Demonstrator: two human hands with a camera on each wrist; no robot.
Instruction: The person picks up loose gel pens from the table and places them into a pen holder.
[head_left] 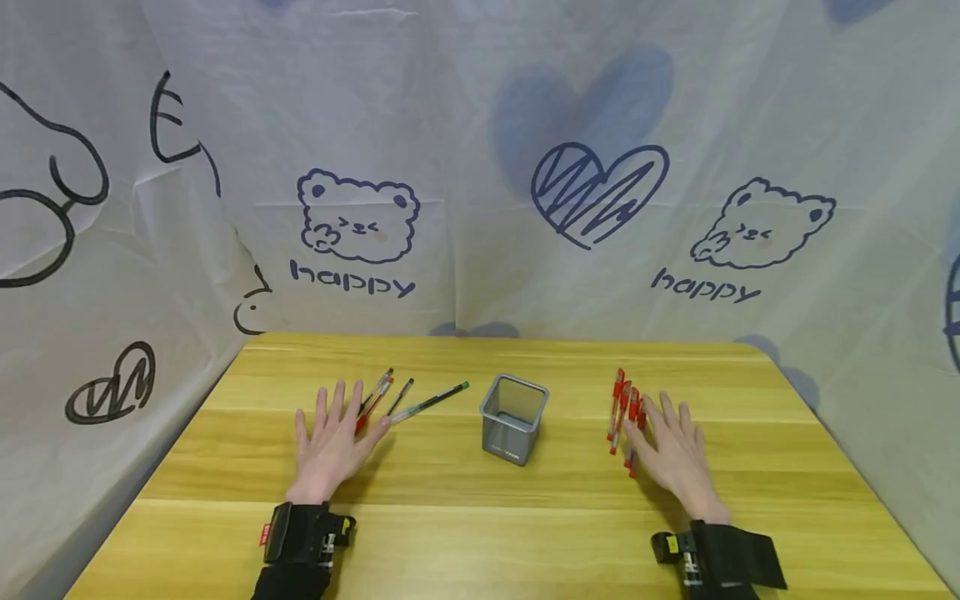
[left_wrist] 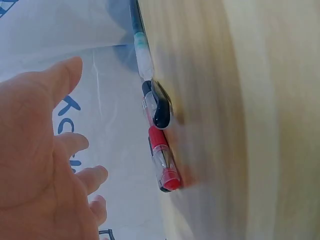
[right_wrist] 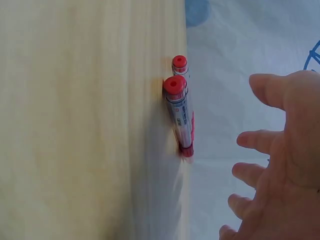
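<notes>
My left hand (head_left: 330, 446) is spread, palm down, over the left part of the table. Just past its thumb lie several pens: a red pen (left_wrist: 162, 160), black-capped pens (head_left: 401, 396) and a clear pen with a green-tipped dark cap (head_left: 435, 401). Opposite, my right hand (head_left: 681, 462) hovers with straight fingers beside a row of several red-capped pens (head_left: 621, 417); its thumb overlaps the nearest one in the head view. Neither hand holds anything. Between the two groups a grey square pen holder (head_left: 510, 440) stands upright, with no pens showing in it.
The wooden table (head_left: 465, 542) reaches back to a white cloth (head_left: 465, 167) with bear and heart drawings. More cloth hangs along the left and right sides. Both wrists wear black straps with small cameras.
</notes>
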